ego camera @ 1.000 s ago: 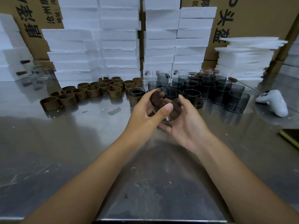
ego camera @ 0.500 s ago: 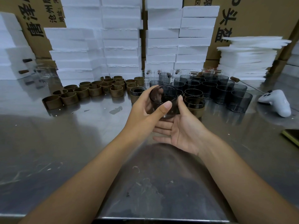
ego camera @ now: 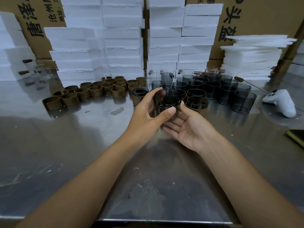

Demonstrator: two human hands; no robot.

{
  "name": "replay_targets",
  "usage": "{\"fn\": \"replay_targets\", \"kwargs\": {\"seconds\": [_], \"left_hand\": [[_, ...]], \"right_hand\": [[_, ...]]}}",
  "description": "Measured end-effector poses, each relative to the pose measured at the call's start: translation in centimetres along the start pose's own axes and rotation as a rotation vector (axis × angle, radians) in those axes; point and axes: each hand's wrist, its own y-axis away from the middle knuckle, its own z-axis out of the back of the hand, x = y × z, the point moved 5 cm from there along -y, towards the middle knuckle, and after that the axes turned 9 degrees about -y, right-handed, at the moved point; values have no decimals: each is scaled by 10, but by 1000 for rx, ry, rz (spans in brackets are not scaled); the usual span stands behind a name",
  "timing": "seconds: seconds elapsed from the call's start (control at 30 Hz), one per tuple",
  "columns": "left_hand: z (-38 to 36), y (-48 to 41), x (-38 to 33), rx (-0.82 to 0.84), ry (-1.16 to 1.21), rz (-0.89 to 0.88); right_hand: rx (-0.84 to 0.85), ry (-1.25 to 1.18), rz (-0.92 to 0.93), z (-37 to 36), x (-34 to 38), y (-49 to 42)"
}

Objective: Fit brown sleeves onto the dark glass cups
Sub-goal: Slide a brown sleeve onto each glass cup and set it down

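Dark glass is sitting in my left hand [ego camera: 144, 112]: I am gripping one cup [ego camera: 167, 102] above the steel table [ego camera: 82, 145], with my thumb curling across its near wall and my fingers wrapping the far side. My right hand [ego camera: 189, 129] is lying open, palm up, its straight fingers touching the cup's base. Loose brown sleeves [ego camera: 92, 92] are sitting to the left, more dark cups [ego camera: 227, 92] are standing to the right, and a white controller [ego camera: 281, 102] is lying beyond them.
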Motion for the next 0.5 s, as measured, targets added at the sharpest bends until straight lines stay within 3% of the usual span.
{"fn": "replay_targets", "kwargs": {"seconds": [0.23, 0.37, 0.5], "left_hand": [[0, -3, 1, -29, 117, 28], [1, -4, 8, -90, 232, 145], [-1, -5, 13, -41, 294, 249]], "right_hand": [[44, 37, 21, -5, 1, 3], [22, 278, 246, -12, 5, 2], [106, 461, 415, -21, 5, 7]]}}
